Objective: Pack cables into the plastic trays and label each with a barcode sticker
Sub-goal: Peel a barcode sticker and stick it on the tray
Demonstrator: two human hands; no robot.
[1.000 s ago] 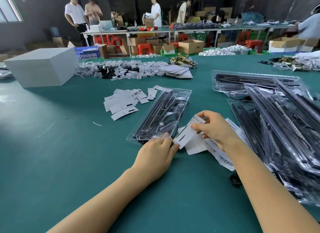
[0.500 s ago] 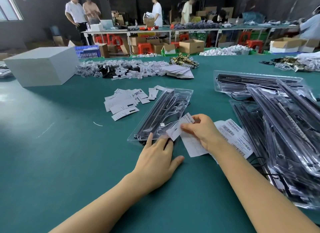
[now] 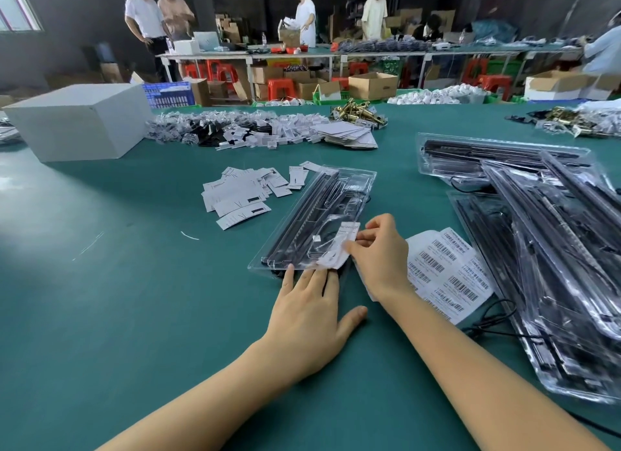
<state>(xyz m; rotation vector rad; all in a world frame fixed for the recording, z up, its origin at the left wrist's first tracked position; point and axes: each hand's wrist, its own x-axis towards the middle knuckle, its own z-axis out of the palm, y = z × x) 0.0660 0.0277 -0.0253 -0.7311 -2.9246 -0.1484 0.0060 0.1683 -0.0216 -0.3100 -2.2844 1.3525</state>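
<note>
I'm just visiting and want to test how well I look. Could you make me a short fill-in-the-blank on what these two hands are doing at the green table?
1. The right hand pinches a white ____ over the clear plastic tray.
2. The left hand lies ____, fingertips at the tray's near edge.
3. The barcode sheet lies to the ____ of the right hand.

Missing words: sticker; flat; right

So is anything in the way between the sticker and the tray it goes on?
Nothing visible. The right hand pinches the sticker right over the near end of the clear tray, with only clear plastic beneath it. The left hand rests flat at the tray's near edge, clear of that spot.
</note>
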